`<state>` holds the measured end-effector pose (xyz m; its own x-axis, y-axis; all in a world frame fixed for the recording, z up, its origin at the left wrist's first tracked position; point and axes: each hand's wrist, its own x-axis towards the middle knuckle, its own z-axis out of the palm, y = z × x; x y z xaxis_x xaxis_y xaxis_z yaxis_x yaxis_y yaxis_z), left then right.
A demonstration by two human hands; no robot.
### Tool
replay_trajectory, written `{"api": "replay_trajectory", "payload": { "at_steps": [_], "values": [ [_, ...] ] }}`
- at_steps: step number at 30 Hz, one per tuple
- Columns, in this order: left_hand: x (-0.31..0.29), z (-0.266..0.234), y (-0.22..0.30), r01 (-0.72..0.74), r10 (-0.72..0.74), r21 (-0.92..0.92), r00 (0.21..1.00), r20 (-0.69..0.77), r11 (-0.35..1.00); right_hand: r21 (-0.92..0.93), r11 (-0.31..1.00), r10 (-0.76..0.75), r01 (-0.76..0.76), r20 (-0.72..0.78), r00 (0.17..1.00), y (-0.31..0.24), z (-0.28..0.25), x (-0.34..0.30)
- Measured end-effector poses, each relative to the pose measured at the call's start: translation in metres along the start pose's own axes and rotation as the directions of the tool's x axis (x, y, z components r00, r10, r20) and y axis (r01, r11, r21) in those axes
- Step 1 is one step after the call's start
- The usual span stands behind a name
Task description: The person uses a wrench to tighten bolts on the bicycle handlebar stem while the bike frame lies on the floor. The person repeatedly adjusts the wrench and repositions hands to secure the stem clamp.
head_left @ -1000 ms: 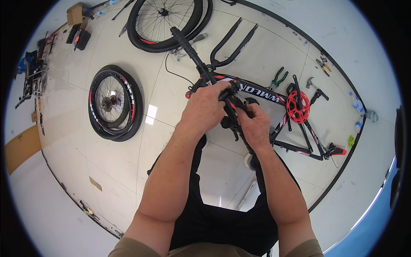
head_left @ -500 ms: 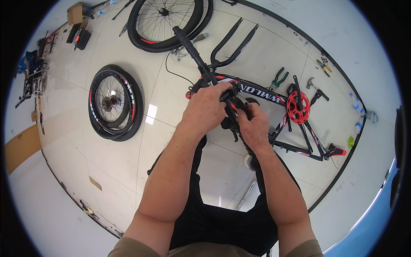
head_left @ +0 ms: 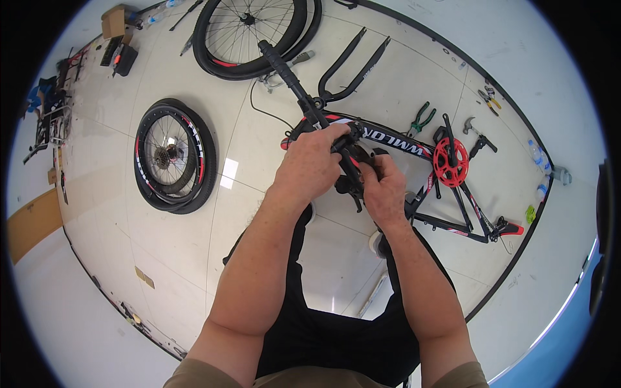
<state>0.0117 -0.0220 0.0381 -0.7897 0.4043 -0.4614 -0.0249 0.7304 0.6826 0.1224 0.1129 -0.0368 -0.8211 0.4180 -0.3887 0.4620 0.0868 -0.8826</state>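
Note:
A black bicycle handlebar point(head_left: 297, 88) slants in front of me, its grip end pointing up and left. My left hand point(head_left: 310, 161) is wrapped round the middle of the bar, next to the clamp and lever fittings. Close beside it, my right hand point(head_left: 387, 191) has thumb and fingers pinched together at a small dark part by the bar. The fingers hide what that part is. Behind the bar lies a black, white and red bicycle frame point(head_left: 394, 140) with a red chainring point(head_left: 451, 162) and crank. A black fork point(head_left: 352, 87) rests on the floor beyond it.
Two wheel sets lie on the tiled floor, one at left point(head_left: 202, 152) and another at the top point(head_left: 223, 63). Green-handled pliers point(head_left: 422, 120), a hammer point(head_left: 477, 132) and yellow-handled pliers point(head_left: 490, 101) are at right. Plastic bottles point(head_left: 538, 158) stand by the wall. A cardboard box point(head_left: 115, 22) sits far left.
The handlebar's grip end has tilted very slightly to the left. My right-hand fingers have shifted a little at the small part; my left hand keeps its place on the bar.

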Motion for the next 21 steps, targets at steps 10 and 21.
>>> {"api": "replay_trajectory", "payload": {
  "at_steps": [10,21],
  "values": [
    [0.001,0.002,-0.004,-0.019,0.019,-0.012,0.999,-0.025,1.000,0.018,0.996,-0.090,0.091,-0.045,0.995,-0.001,0.006,-0.002],
    [-0.001,-0.002,0.004,0.022,-0.022,0.042,1.000,-0.003,0.999,0.004,1.000,0.018,-0.017,-0.056,0.998,-0.006,0.012,0.005]
  ]
}}
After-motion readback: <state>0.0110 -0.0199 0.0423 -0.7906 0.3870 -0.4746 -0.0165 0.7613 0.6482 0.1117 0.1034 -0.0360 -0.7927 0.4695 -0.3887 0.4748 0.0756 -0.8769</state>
